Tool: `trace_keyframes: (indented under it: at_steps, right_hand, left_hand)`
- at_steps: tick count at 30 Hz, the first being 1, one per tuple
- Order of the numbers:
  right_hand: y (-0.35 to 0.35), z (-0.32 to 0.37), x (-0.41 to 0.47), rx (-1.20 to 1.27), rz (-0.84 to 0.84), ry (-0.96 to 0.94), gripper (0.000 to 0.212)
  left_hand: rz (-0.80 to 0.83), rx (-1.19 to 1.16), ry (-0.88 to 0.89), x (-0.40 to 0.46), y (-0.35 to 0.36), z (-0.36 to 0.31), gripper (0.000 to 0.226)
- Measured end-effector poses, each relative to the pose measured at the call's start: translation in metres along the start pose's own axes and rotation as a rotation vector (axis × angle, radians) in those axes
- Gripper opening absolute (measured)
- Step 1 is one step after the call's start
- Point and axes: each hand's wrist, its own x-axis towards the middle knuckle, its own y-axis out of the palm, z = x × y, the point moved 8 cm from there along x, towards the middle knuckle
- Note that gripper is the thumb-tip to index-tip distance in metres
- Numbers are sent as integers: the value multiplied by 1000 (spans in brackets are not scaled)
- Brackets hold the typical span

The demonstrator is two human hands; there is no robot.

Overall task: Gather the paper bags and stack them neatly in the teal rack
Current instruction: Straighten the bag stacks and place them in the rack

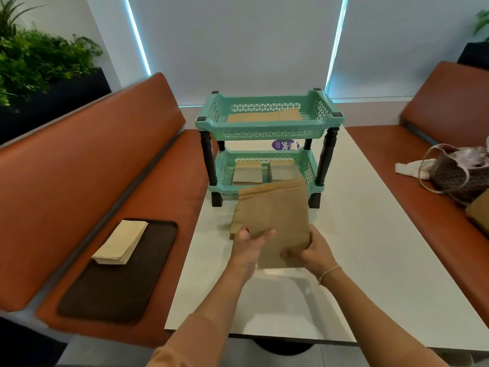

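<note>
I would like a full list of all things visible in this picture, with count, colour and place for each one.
Two-tier plastic rack: one, teal with black legs, far end of white table.
Brown paper bags held in hands: one bundle, brown, above table before the rack.
Paper bags in rack: brown, one pile in the top tier, two piles in the bottom tier.
Pale paper bag stack: one, cream, on dark tray on left bench.
Benches: two, orange-brown, either side.
Woven bag: one, brown, right bench.
Plants: green, far left.
Left hand: grips bundle's left edge.
Right hand: grips bundle's near right corner.
</note>
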Motion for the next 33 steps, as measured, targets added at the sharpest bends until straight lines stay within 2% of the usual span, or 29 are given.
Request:
trace_keyframes:
  at_steps: [1, 3, 6, 7, 9, 11, 15, 17, 18, 20, 24, 27, 30, 31, 33]
  right_hand:
    - [-2, -1, 1, -22, -12, -9, 57]
    - [-5, -6, 0, -78, -62, -13, 40]
    - [0, -22, -4, -138, -65, 64, 24]
    - [2, -29, -5, -229, -53, 83, 21]
    - [4, -37, -8, -384, -37, 115, 17]
    - [2, -37, -6, -384, -9, 130, 14]
    - [-21, -11, 4, -402, 33, 66, 11]
    - [-42, 11, 7, -418, 15, -8, 25]
    - [-52, 20, 10, -429, 3, -47, 29]
    - [-62, 38, 12, -440, 8, -111, 23]
    - [-45, 43, 11, -524, 62, -190, 27]
    - [-40, 19, 7, -407, -9, -172, 45]
    - [-47, -9, 0, -46, -103, -79, 64]
    - [-46, -19, -2, 21, -99, -41, 63]
    - [-40, -37, -1, 5, -64, 13, 49]
  left_hand:
    - [24, -4, 6, 1, 3, -3, 33]
    - [56, -3, 8, 0, 6, -3, 39]
    - [52, 28, 0, -4, 1, -1, 56]
    - [65, 47, 17, -5, 0, -3, 55]
    - [106, 86, 66, -5, 5, -18, 39]
    - [153, 157, 127, -5, 11, -43, 30]
    - [217, 339, 227, -5, 2, -93, 25]
    - [225, 444, 217, -2, -17, -100, 26]
    - [223, 506, 199, -1, -27, -97, 27]
    - [204, 593, 140, 3, -45, -78, 30]
    - [86, 516, 46, 6, -59, -20, 31]
    - [15, 339, -33, 0, -60, 14, 31]
    - [17, 280, -69, -7, -57, 27, 28]
    - [22, 280, -78, -7, -58, 29, 27]
    - [33, 295, -90, -6, -57, 31, 29]
